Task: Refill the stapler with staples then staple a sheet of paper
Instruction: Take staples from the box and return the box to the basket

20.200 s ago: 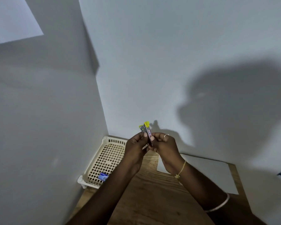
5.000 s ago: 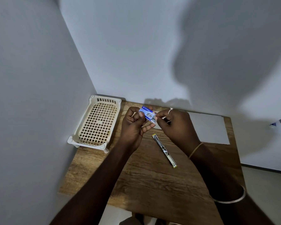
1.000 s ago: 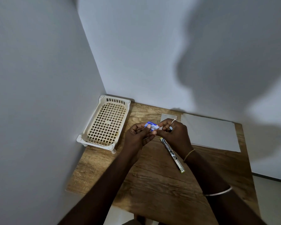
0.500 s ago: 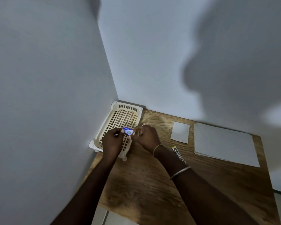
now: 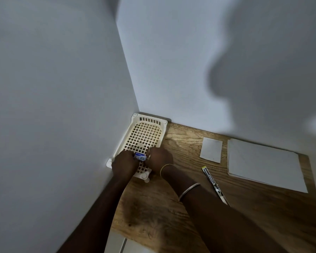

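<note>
**Hands over the basket, staple box between them**

Both hands meet low over the near end of the lattice basket. My left hand (image 5: 125, 164) is curled closed on one end of the small blue-and-white staple box (image 5: 140, 156); my right hand (image 5: 158, 158) pinches the other end with its fingertips. I judge I hold it at both ends so the box can be worked, or set down, over the basket, where any loose strip would land in the tray and not skitter off the table. Whether the box is open I cannot tell; it is small and partly covered by my fingers.

Right forearm crosses the wooden table (image 5: 153, 216), two bangles on the wrist.

Beside that forearm, to the right, the stapler (image 5: 214, 185) lies flat on the wood, long and slim, yellow tip pointing away from me. It looks swung open full length, likely so the channel is ready for a strip. Nothing is touching it. Refill not yet done, by my reading.

Farther out: a small paper slip (image 5: 211, 149), then the sheet of paper (image 5: 263, 165) at the right edge, both flat, apart from the stapler, waiting for the stapling step.

Farthest, the cream plastic basket (image 5: 148, 122) sits pushed into the wall corner, out of the working area.
</note>
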{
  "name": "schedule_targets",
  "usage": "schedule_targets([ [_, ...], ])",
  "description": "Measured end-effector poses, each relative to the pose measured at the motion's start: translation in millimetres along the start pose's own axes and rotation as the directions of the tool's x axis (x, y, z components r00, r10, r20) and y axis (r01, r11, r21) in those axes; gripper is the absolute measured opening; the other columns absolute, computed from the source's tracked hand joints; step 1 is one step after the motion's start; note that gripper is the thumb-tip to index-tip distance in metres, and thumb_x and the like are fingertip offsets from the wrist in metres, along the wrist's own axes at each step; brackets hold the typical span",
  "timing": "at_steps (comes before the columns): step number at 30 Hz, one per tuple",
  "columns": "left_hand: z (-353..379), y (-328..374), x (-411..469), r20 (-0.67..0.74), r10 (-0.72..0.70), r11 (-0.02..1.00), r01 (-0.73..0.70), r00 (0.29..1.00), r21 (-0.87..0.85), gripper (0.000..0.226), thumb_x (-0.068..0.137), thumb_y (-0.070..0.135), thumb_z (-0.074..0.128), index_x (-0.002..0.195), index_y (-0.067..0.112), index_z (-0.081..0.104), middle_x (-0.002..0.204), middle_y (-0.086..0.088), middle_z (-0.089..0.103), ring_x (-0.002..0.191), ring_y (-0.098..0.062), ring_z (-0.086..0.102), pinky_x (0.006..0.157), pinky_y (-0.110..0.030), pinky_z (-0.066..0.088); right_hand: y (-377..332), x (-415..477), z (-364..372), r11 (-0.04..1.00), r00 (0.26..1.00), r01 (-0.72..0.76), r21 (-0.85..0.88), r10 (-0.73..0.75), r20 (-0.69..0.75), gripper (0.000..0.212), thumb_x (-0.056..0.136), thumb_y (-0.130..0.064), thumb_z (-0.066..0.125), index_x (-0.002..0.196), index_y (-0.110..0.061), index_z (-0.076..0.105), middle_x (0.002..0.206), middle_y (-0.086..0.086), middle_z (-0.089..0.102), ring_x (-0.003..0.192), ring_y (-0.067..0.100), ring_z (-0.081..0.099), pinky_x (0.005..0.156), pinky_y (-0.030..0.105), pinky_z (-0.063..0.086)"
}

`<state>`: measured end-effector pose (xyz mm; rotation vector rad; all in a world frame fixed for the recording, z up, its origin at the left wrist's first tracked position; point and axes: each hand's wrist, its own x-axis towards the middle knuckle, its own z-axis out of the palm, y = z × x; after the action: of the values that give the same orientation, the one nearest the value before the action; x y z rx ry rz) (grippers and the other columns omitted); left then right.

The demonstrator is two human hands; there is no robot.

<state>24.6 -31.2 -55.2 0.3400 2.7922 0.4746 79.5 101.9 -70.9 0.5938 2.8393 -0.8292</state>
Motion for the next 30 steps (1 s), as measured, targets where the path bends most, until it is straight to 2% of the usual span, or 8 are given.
schedule_targets([
  [4,2,3,-3,0.002,0.013,0.998,-0.013,1.000,0.064,0.026,0.090,0.022,0.059,0.110,0.015,0.075,0.112,-0.008,0.073,0.105,-0.028,0.070,0.087,-0.041,0.058,1,1,0,1.000,1.000,0.026,0.005,-0.026,0.008,0.032,0.087,-0.041,0.066,0.109,-0.018,0.070,0.108,0.008,0.072,0.101,0.030,0.069,0.079,0.036,0.054],
  [8,2,5,-4,-0.012,0.059,0.995,-0.058,0.998,0.077,0.025,0.091,0.019,0.058,0.110,0.010,0.072,0.113,-0.013,0.071,0.105,-0.030,0.069,0.087,-0.042,0.058,2,-2,-11,0.944,0.999,-0.052,0.325,0.052,0.011,0.040,0.082,-0.044,0.074,0.111,-0.017,0.070,0.111,0.003,0.072,0.101,0.022,0.068,0.084,0.036,0.056],
  [11,0,18,-8,-0.089,0.074,0.997,-0.070,0.993,0.045,0.031,0.089,0.023,0.063,0.118,0.014,0.071,0.117,-0.012,0.068,0.108,-0.030,0.067,0.088,-0.043,0.057,15,0,-31,0.756,0.975,-0.211,0.620,0.205,0.082,0.009,0.089,-0.019,0.068,0.091,-0.012,0.072,0.099,0.008,0.073,0.090,0.021,0.069,0.082,0.036,0.056],
  [13,2,32,-12,-0.168,0.108,0.994,-0.109,0.980,0.006,0.038,0.088,0.019,0.064,0.126,0.017,0.069,0.122,-0.011,0.066,0.112,-0.029,0.065,0.089,-0.043,0.056,28,2,-48,0.632,0.947,-0.315,0.708,0.260,0.189,0.019,0.093,-0.001,0.053,0.079,-0.010,0.064,0.089,0.016,0.068,0.072,0.022,0.063,0.067,0.034,0.052],
  [17,13,69,-19,-0.253,0.243,0.965,-0.260,0.936,-0.035,0.034,0.090,0.014,0.060,0.122,0.017,0.072,0.114,-0.010,0.068,0.101,-0.029,0.065,0.083,-0.041,0.055,65,-11,-76,0.365,0.923,-0.342,0.866,0.304,0.236,0.024,0.095,0.014,0.037,0.099,0.004,0.059,0.081,0.019,0.065,0.067,0.024,0.066,0.054,0.025,0.055],
  [23,49,112,-39,-0.117,0.408,0.900,-0.421,0.905,-0.112,0.031,0.091,0.011,0.062,0.120,0.018,0.071,0.110,-0.006,0.067,0.099,-0.023,0.065,0.081,-0.036,0.053,135,-46,-86,0.511,0.926,-0.256,0.820,0.373,0.056,0.020,0.093,0.009,0.050,0.089,-0.010,0.054,0.090,0.018,0.066,0.090,0.032,0.072,0.084,0.044,0.058],
  [28,85,132,-62,0.040,0.438,0.884,-0.422,0.898,-0.203,0.029,0.092,0.014,0.060,0.117,0.020,0.071,0.110,-0.001,0.069,0.099,-0.017,0.066,0.083,-0.033,0.055,184,-87,-85,0.672,0.891,-0.294,0.679,0.451,-0.060,0.016,0.093,-0.002,0.061,0.092,-0.014,0.051,0.079,0.007,0.073,0.062,0.003,0.070,0.058,0.017,0.053],
  [30,96,137,-71,0.084,0.426,0.891,-0.402,0.901,-0.212,0.028,0.092,0.014,0.060,0.116,0.021,0.072,0.111,-0.002,0.069,0.101,-0.017,0.065,0.084,-0.031,0.052,197,-99,-83,0.749,0.882,-0.325,0.577,0.460,-0.101,0.017,0.094,-0.006,0.063,0.087,-0.016,0.051,0.076,0.002,0.072,0.062,0.002,0.069,0.058,0.017,0.049],
])
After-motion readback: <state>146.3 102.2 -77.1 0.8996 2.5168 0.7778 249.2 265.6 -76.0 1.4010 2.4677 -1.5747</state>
